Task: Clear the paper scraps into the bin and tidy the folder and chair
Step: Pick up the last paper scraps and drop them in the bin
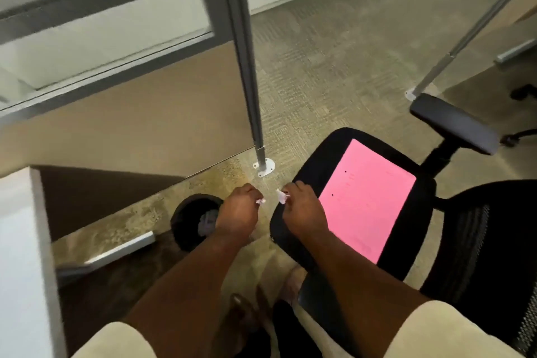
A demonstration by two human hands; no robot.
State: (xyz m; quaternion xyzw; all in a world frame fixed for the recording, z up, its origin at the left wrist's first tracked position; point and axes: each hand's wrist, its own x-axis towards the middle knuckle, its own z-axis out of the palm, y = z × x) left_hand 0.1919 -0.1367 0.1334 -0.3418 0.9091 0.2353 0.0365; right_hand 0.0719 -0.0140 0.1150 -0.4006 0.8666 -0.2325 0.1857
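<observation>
Count, left to right: one desk edge, one partition, one bin, two hands, two scraps, one folder, one chair, two poles.

White desk edge [17, 241] at far left. Behind it, tan partition [116, 113] with a grey-framed glass upper pane. It ends at a grey pole [247, 67], which stands on a white foot plate on the carpet [319, 67].

Bin [186, 218]: one, round, black, on the carpet near the desk. Its right side is hidden by the left forearm. Something pale grey lies inside; cannot tell what.

Left hand [238, 209]: fingers curled, pinching the left scrap [260, 201], a small crumpled white bit with a pink tinge. In the picture the hand sits over the bin's right rim.

Right hand [299, 206]: fingers curled, pinching the right scrap [281, 195], white, flatter, pointed. The two scraps are near each other but apart, held above the carpet between bin and chair.

Chair [406, 241]: one, black seat, mesh back at lower right, one grey armrest [453, 125] in view.

Folder [369, 200]: one, pink, rectangular, lying flat on the seat and covering most of it. Two small dark dots and faint marks on its surface. The right hand overlaps the seat's near-left edge, just beside the folder.

Second pole [465, 35] slants at upper right.
</observation>
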